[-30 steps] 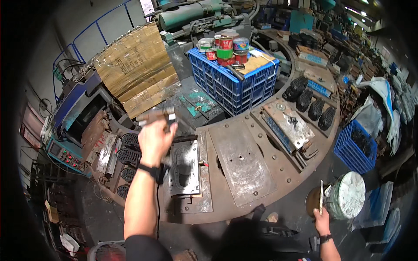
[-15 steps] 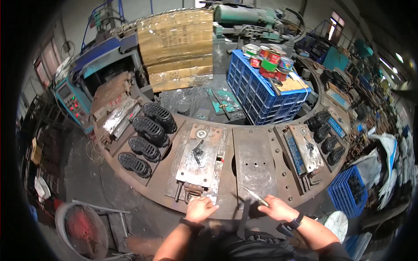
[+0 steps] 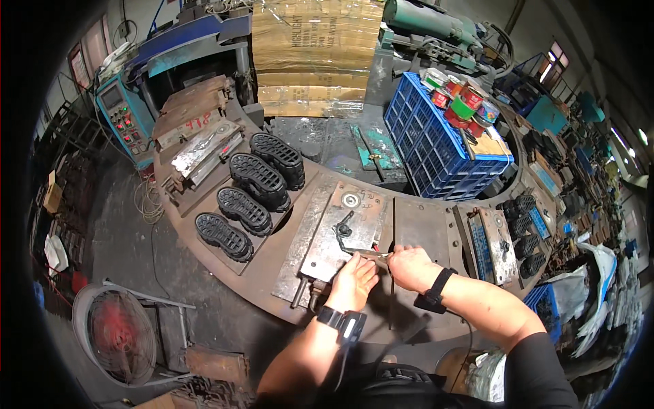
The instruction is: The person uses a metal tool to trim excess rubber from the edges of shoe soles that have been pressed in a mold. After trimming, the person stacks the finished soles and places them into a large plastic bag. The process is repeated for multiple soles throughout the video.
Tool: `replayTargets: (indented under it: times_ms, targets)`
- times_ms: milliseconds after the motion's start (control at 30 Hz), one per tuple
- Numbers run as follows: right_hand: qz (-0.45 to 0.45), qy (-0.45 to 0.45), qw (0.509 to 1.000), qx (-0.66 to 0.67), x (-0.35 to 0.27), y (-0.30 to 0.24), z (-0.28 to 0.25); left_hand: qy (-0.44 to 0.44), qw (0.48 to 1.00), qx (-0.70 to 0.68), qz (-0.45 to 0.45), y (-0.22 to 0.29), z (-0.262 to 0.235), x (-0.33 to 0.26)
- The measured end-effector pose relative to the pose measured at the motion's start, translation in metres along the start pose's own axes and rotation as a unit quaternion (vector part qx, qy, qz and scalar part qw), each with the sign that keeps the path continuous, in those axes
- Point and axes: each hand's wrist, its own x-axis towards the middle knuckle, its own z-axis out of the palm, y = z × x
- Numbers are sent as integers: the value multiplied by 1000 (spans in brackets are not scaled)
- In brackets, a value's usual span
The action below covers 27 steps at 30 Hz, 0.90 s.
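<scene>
The right hand (image 3: 413, 268) is closing into a fist around a thin, pale tool (image 3: 371, 255), which is pointing toward 9 o'clock over the near right part of a flat metal mould (image 3: 334, 245). The left hand (image 3: 354, 282) is reaching in just beside the tool with its fingers stretched out; whether it is pinching anything, I cannot tell. The mould is lying on the curved bench (image 3: 259, 283), at 11 o'clock from the hands, and a black scrap (image 3: 345, 229) is resting on its top. A bare metal plate (image 3: 422, 221) is sitting at 1 o'clock. Four black soles (image 3: 257, 180) are lying in a row at 10 o'clock, and a second mould (image 3: 501, 249) is resting near 3 o'clock. Farther off at 1 o'clock, a blue crate (image 3: 436, 146) is carrying several cans (image 3: 470, 97). A floor fan (image 3: 122, 334) is standing between 8 and 9 o'clock.
</scene>
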Motion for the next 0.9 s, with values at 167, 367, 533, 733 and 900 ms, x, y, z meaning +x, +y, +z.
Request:
replayTargets:
  times_ms: [167,367,533,733,900]
  targets:
    - [26,-46,994,92,-5,-19,-23,-46,997,-65,-17,0,21,42]
    - [1,269,813,516,-98,18,-5,-319,916,195,144,2,116,-68]
    - [55,211,843,492,-206,32,21,-490,734,465,70,-8,139,-70]
    - [92,282,836,461,-292,18,129,-228,773,592,-24,-82,5,-48]
    - [198,427,767,436,-406,48,203,-219,698,682,-14,-151,9,-58]
